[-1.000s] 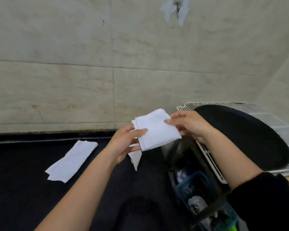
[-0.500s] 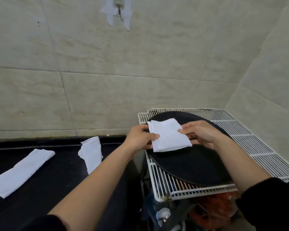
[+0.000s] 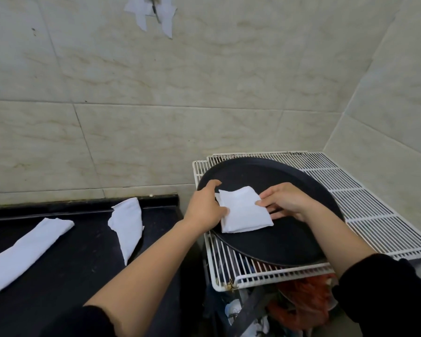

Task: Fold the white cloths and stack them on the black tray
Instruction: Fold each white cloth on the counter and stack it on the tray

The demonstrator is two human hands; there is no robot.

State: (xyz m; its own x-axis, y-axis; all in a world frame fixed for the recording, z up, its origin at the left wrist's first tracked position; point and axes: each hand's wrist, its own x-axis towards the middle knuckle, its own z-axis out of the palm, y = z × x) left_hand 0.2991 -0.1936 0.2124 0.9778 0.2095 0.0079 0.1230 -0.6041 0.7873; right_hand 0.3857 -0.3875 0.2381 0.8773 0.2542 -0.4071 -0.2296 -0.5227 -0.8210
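Observation:
A folded white cloth (image 3: 243, 212) lies as a small square on the left part of the round black tray (image 3: 277, 242). My left hand (image 3: 204, 207) holds its left edge, thumb on top and index finger stretched past the upper corner. At the cloth's right edge my right hand (image 3: 287, 200) pinches it with the fingertips. Two more white cloths lie on the black counter: one long strip (image 3: 27, 249) at the far left and a narrower, loosely folded one (image 3: 129, 222) nearer the tray.
The tray sits on a white wire rack (image 3: 374, 215) in the corner of tiled walls. The black counter (image 3: 71, 268) ends just left of the rack. Below the rack's front edge there is clutter with red items (image 3: 301, 295).
Both hands carried the folded cloth from above the counter's edge rightward and down onto the tray. The view has turned right with them.

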